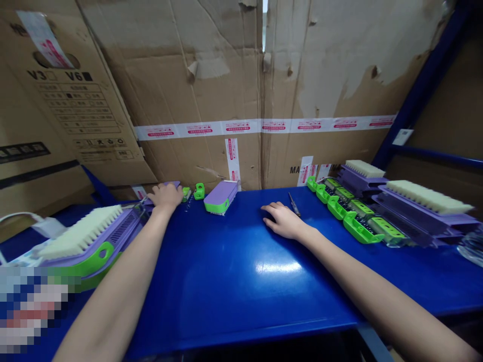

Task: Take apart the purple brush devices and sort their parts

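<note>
My left hand (165, 195) reaches to the back left of the blue table (234, 271) and lies over a purple part, fingers curled on it. Right beside it sit two small green pieces (198, 191) and a metal spring. A purple and green brush body (221, 196) lies a little further right. My right hand (283, 219) rests palm down on the table top near the middle, fingers loosely bent, holding nothing. A thin screwdriver (294, 203) lies just behind that hand.
A purple and green brush with white bristles (85, 240) lies at the left edge. At the right stand a row of green and clear parts (352, 215) and stacked purple brushes (422, 206). Taped cardboard boxes (234, 90) wall off the back. A blue rack post (418, 90) rises right.
</note>
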Demonstrator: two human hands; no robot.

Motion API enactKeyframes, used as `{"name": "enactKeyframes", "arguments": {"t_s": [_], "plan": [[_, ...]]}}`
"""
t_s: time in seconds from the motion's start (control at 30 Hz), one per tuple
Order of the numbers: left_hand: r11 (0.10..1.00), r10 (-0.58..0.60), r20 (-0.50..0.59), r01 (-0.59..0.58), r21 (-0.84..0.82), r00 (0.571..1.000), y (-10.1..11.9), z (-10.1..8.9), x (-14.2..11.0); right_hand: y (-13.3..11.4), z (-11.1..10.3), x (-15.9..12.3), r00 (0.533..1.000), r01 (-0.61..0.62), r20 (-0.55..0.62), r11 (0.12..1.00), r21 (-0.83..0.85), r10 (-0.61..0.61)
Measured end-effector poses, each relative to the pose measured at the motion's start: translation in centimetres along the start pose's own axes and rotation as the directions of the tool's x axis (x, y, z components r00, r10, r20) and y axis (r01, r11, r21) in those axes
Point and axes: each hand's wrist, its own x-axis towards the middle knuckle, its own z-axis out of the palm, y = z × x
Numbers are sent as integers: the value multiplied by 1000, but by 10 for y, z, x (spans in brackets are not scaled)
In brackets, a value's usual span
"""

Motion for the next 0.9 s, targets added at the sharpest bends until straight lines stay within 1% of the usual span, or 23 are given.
{"name": "enactKeyframes", "arguments": {"t_s": [0.07, 0.13, 0.2, 0.3, 0.43, 0.57, 0.9], "plan": [[996, 81, -46, -83, -33, 996, 7, -2, -2, 0, 0, 0, 1000, -3, 2, 1000, 2, 3], [973, 222, -59, -225, -55, 973, 17, -3, -5, -1, -1, 0, 1000, -5, 4, 1000, 2, 5], [933, 354, -32, -355, -64, 935, 26, -3, -7, -1, -1, 0, 1000, -6, 6, 1000, 4, 6], [889, 459, 16, -459, -7, 888, 36, 0, -10, -1, -1, -1, 1000, -8, 6, 1000, 7, 8], [848, 512, 83, -519, 107, 855, 40, 5, -12, -1, -1, -1, 1000, -12, 8, 1000, 3, 12], [823, 532, 138, -549, 147, 835, 38, 8, -13, -1, -2, -1, 1000, -11, 10, 1000, -2, 11], [833, 511, 139, -529, 164, 848, 38, 12, -13, 1, 0, 0, 1000, -5, 7, 1000, -1, 5]]}}
